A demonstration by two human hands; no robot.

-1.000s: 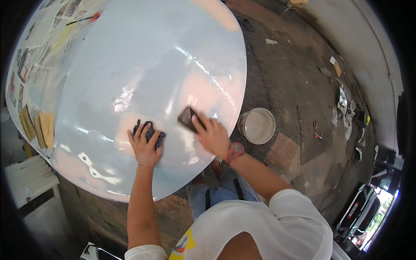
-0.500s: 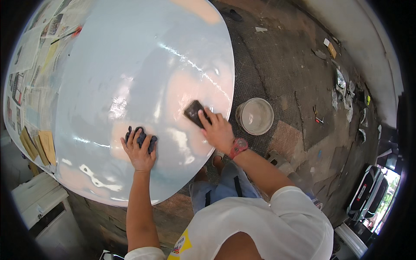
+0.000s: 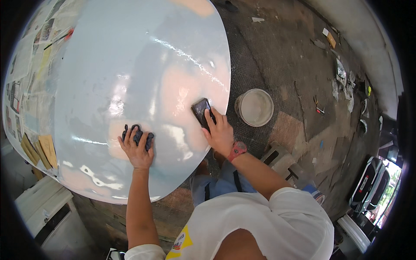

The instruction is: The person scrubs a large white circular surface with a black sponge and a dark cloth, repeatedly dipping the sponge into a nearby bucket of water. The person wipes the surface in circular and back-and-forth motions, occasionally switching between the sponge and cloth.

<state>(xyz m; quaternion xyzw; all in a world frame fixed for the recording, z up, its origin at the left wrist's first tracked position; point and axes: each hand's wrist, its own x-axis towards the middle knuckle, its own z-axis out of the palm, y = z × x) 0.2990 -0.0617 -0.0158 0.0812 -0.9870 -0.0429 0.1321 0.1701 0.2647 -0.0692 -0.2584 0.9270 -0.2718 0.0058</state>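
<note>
A large curved, pale grey painted panel, like a car hood [image 3: 104,60], spreads before me with peach-coloured patches. It has a wet shine. My right hand [image 3: 222,135] grips a dark rectangular sanding block [image 3: 200,111], which lies against the peach patch near the panel's right edge. Lower and to the left, my left hand [image 3: 138,152] presses a bunched dark blue cloth [image 3: 149,141] onto the panel, fingers curled over it. The faces of block and cloth that touch the panel are hidden.
A round bucket [image 3: 255,125] of cloudy liquid stands on the dark matting right of the panel. Newspaper [image 3: 27,71] covers the panel's left side, with tan folded sheets [image 3: 47,149] below. A grey stool-like object [image 3: 279,158] sits beside my right arm; scraps [image 3: 340,69] litter the floor.
The sanding block in my right hand has slid slightly right, towards the panel's edge, and turned more upright. My left hand stays on the cloth. The whole view has shifted a little.
</note>
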